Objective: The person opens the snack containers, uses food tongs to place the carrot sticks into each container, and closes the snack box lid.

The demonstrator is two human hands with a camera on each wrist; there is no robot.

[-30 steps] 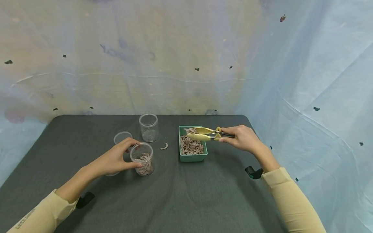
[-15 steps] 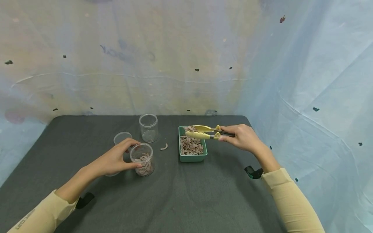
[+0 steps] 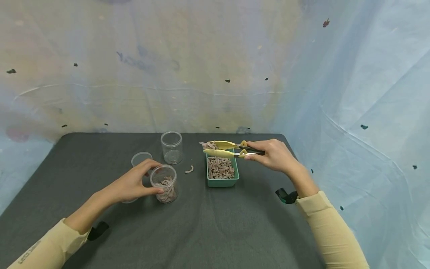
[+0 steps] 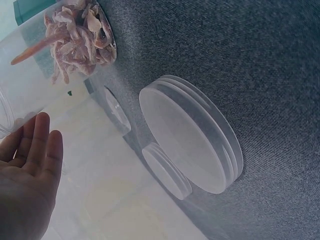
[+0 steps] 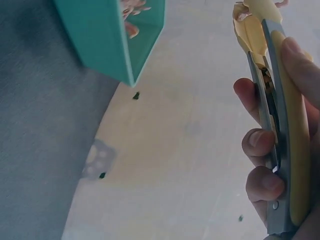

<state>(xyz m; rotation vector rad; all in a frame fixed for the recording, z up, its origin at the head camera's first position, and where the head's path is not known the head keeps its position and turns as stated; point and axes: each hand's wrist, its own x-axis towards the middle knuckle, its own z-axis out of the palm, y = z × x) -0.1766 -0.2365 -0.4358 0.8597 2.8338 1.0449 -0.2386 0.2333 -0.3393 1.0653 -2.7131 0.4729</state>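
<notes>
Head view: gripping the near jar (image 3: 162,172) with the left hand (image 3: 134,184), thumb and fingers parted to about its width. Standing upright on the dark table (image 3: 215,228), with pale strips (image 3: 169,192) in its lower part. Holding tongs (image 3: 226,145) in the right hand (image 3: 276,155), fingers curled round the handles — and a bunch of strips (image 3: 208,145) caught at the tips, above the far-left corner of the green tray (image 3: 223,182) and jutting past its side. Also on the table: a stray strip (image 3: 189,170), between jar and tray, and a second jar (image 3: 172,147), apparently empty. Judging from this, at the transfer step from tray to near jar; next probably calls for bringing the tips over the open mouth with a firm pinch, then loosening above it.

Left wrist view: fingers nearly straight beside the jar's rim, thumb out of sight; cannot tell how hard pressed. Lying close by: a near lid (image 4: 187,132) and a far lid (image 4: 166,172).

Right wrist view: thumb against one tong arm, fingers wrapped round the other, squeezed nearly together. Tips cut off at the top edge — too little visible to judge the pinch.
</notes>
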